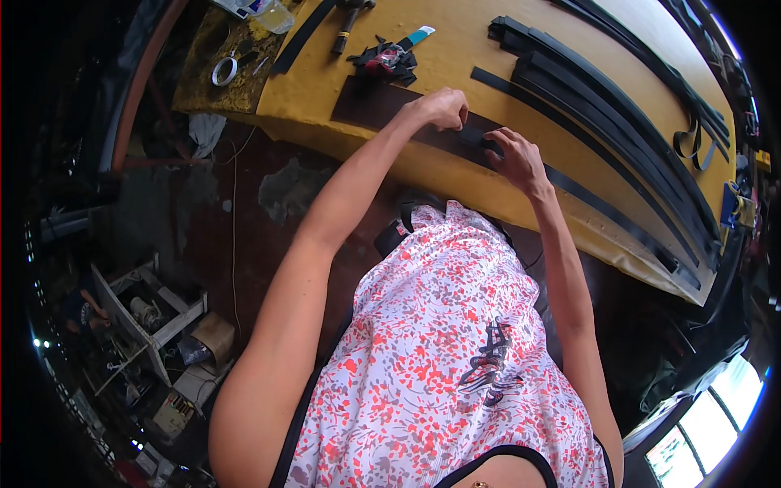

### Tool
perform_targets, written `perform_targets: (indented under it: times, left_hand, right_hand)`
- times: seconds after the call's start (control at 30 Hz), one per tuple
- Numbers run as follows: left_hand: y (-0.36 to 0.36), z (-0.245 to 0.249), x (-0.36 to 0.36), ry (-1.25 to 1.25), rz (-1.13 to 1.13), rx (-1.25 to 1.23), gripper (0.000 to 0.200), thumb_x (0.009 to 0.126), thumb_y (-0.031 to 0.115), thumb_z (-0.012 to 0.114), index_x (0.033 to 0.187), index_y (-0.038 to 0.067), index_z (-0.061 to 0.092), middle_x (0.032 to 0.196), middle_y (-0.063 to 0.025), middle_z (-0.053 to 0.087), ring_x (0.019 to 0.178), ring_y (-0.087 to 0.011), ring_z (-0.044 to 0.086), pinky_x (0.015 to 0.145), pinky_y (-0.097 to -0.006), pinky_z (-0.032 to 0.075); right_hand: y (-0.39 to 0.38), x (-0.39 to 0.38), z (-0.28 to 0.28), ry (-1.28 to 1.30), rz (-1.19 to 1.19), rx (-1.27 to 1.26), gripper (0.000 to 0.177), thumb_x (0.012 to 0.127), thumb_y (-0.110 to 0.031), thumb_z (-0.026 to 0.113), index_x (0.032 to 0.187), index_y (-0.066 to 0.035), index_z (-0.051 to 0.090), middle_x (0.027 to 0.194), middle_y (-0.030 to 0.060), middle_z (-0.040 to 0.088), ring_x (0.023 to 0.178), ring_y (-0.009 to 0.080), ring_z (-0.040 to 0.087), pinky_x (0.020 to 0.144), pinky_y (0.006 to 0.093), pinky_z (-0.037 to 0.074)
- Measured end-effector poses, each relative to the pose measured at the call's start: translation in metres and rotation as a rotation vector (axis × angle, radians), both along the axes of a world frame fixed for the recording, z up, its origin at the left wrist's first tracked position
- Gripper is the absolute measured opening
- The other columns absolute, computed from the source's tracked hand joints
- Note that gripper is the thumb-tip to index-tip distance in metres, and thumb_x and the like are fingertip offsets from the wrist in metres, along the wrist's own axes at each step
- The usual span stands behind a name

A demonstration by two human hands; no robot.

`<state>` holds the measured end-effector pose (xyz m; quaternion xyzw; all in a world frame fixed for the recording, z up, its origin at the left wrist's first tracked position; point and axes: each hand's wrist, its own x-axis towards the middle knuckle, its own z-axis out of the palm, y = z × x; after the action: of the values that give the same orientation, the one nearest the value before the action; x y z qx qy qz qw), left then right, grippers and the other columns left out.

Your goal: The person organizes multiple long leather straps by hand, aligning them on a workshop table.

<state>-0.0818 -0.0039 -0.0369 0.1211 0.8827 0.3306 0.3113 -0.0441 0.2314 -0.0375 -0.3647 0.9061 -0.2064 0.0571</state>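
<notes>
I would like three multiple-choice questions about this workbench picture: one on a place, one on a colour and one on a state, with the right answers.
1. Where does the white tape roll lie?
A. at the left end of the bench
B. between the two hands
C. on the floor

2. What colour is the bench top?
A. green
B. yellow
C. white

3. How is the left hand held?
A. flat, with fingers spread
B. lifted high above the bench
C. closed in a fist on the dark strip

Answers:
1 A: the roll lies beyond the hammer, far from both hands.
2 B: the bare surface around the black strips is yellow.
3 C: its fingers are curled under, and it rests on the strip near the right hand.
</notes>
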Motion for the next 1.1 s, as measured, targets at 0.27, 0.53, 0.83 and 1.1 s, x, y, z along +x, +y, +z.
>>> perform_targets:
  times: [0.27,0.53,0.83,1.1]
  left_hand:
    - [-0.004,0.005,-0.004,-0.129,0.021,0.027,0.028,0.081,0.014,0.068,0.105,-0.001,0.070,0.095,-0.0131,0.073,0.066,-0.0194,0.069,0.066,-0.0326,0.055]
    - [-0.007,0.001,-0.010,-0.099,-0.003,0.080,0.028,0.082,0.017,0.069,0.104,0.000,0.070,0.092,-0.0116,0.072,0.071,-0.0191,0.067,0.063,-0.0326,0.054]
    - [-0.014,0.001,-0.014,-0.120,-0.025,0.046,0.027,0.081,0.012,0.068,0.104,-0.001,0.070,0.087,-0.0125,0.072,0.068,-0.0197,0.068,0.063,-0.0329,0.054]
    - [-0.007,-0.001,-0.005,-0.089,-0.009,-0.014,0.031,0.079,0.009,0.068,0.108,-0.003,0.069,0.089,-0.0148,0.072,0.066,-0.0206,0.070,0.066,-0.0336,0.056]
  right_hand:
    - [0.002,-0.010,0.012,-0.182,-0.031,-0.075,0.025,0.080,-0.017,0.071,0.104,-0.011,0.070,0.106,0.0089,0.070,0.097,0.0315,0.067,0.085,0.0399,0.054]
    - [0.002,-0.010,0.012,-0.167,-0.074,-0.144,0.023,0.080,-0.016,0.072,0.103,-0.011,0.071,0.105,0.0083,0.070,0.096,0.0309,0.067,0.083,0.0391,0.055]
    - [-0.007,-0.007,-0.005,-0.040,-0.037,-0.101,0.025,0.081,-0.016,0.071,0.106,-0.011,0.068,0.106,0.0071,0.068,0.098,0.0287,0.066,0.081,0.0387,0.055]
    - [-0.008,-0.005,-0.006,-0.008,-0.005,-0.034,0.028,0.080,-0.019,0.073,0.107,-0.012,0.067,0.105,0.0073,0.067,0.101,0.0285,0.065,0.079,0.0404,0.055]
